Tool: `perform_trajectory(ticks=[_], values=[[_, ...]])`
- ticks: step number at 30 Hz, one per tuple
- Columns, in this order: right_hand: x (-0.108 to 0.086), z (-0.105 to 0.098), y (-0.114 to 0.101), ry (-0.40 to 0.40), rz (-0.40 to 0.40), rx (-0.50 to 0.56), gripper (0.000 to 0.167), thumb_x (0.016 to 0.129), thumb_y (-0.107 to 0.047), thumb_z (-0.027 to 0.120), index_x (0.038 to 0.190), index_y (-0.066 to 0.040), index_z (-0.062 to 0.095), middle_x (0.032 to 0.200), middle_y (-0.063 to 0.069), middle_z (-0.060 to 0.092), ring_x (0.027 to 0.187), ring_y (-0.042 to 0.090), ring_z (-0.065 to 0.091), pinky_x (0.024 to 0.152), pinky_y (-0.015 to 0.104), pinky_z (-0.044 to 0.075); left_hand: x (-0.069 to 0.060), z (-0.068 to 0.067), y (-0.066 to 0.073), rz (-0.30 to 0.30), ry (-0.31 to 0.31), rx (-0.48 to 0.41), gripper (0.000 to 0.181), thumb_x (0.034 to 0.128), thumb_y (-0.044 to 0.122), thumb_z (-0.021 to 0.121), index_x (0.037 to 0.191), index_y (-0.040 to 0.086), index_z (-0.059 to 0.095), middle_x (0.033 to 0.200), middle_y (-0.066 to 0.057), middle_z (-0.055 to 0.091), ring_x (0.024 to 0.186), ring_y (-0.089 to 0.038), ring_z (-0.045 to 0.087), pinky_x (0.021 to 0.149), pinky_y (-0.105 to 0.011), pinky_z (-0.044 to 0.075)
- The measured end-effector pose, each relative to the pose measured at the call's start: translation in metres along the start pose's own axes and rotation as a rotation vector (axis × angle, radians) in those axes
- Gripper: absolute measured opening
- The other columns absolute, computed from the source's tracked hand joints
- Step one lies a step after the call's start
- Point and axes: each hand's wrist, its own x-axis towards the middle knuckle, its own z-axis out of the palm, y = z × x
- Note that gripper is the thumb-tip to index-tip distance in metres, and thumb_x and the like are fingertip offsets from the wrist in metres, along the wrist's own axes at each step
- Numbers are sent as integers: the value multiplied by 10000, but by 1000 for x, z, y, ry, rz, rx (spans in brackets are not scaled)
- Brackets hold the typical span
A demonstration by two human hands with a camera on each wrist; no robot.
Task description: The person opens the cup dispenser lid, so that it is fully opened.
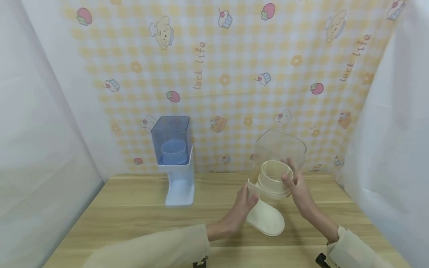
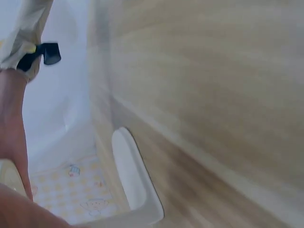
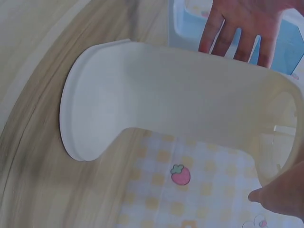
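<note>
A cream dispenser with a clear cover and a round cup-like ring [image 1: 275, 176] is turned at an angle between the hands. My right hand [image 1: 303, 197] grips its ring side, thumb at the rim and fingers behind. On the stem's other side is my left hand [image 1: 236, 212]; the right wrist view shows the left hand's fingers [image 3: 242, 42] straight against the stem's edge. The cream stand [image 3: 175, 92] fills that view, with my right hand [image 3: 280, 192] at the ring. In the left wrist view the rounded base [image 2: 130, 166] appears close to the wooden surface.
A white dispenser stand [image 1: 181, 188] with a blue see-through cover [image 1: 171, 130] is upright at the back left of the wooden table [image 1: 134, 212]. A checked yellow cloth [image 1: 224, 63] hangs behind, with white sheets at both sides.
</note>
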Motion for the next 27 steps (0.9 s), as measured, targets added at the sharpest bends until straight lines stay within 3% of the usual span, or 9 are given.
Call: perform_trajectory(ticks=[2, 4, 5, 8, 11, 16, 21, 23, 27], values=[[-1, 3, 0, -28, -32, 30, 841, 1038, -544, 395, 1601, -76, -17, 1654, 211, 113, 1336, 217, 412, 1150, 344, 366, -11, 2, 3, -6, 11, 28, 929, 918, 810, 224, 1597, 235, -43, 1606, -132, 68, 1481, -347, 125, 1117, -747, 176], [-2, 6, 0, -40, -61, 22, 835, 1025, -581, 388, 1599, -71, 57, 1600, 250, 216, 1241, 127, 478, 1021, 235, 448, -20, 3, 6, -8, 31, 31, 950, 925, 800, 232, 1599, 196, -56, 1603, -154, 62, 1475, -376, 129, 1092, -777, 185], [-2, 7, 0, -51, -79, 18, 830, 1021, -597, 378, 1592, -65, 95, 1556, 267, 278, 1199, 116, 507, 988, 256, 478, -26, 4, 8, -15, 40, 36, 953, 930, 794, 229, 1599, 185, -72, 1604, -156, 55, 1481, -389, 111, 1083, -793, 171], [-1, 14, 0, -75, -114, 32, 822, 994, -650, 382, 1552, -64, 236, 1373, 286, 450, 1100, 163, 597, 854, 259, 538, -43, 5, 12, -23, 79, 48, 931, 954, 755, 247, 1601, 161, -61, 1601, -151, 77, 1482, -391, 122, 1093, -774, 189], [-2, 22, -4, -105, -135, 72, 844, 966, -690, 401, 1521, -60, 309, 1289, 281, 510, 1063, 200, 644, 822, 314, 581, -60, 7, 16, -35, 116, 35, 885, 977, 704, 282, 1603, 176, -52, 1601, -128, 88, 1490, -388, 111, 1110, -751, 187], [-1, 33, -8, -179, -175, 121, 902, 941, -729, 407, 1515, -39, 312, 1503, 299, 322, 1155, 135, 607, 895, 287, 558, -83, 8, 21, -74, 136, -31, 898, 982, 664, 341, 1601, 163, -73, 1605, -144, 52, 1475, -436, 93, 1073, -785, 194], [2, 39, -4, -244, -217, 132, 962, 930, -751, 395, 1546, -30, 234, 1475, 240, 402, 1198, 151, 599, 945, 320, 532, -96, 10, 21, -112, 174, -40, 954, 976, 565, 477, 1595, 100, -80, 1631, -179, -5, 1481, -497, 46, 1058, -810, 175], [4, 40, -2, -256, -232, 125, 964, 934, -753, 381, 1572, -59, 176, 1443, 228, 436, 1213, 157, 591, 970, 385, 519, -97, 11, 20, -136, 202, -24, 963, 968, 526, 526, 1597, 96, -62, 1635, -178, 14, 1489, -492, 53, 1078, -786, 183], [4, 42, -1, -266, -248, 107, 935, 943, -749, 357, 1604, -139, 100, 1534, 269, 291, 1268, 134, 535, 1003, 590, 456, -100, 10, 20, -169, 218, -2, 960, 958, 517, 553, 1603, 129, -42, 1631, -162, 49, 1491, -484, 81, 1078, -780, 199]])
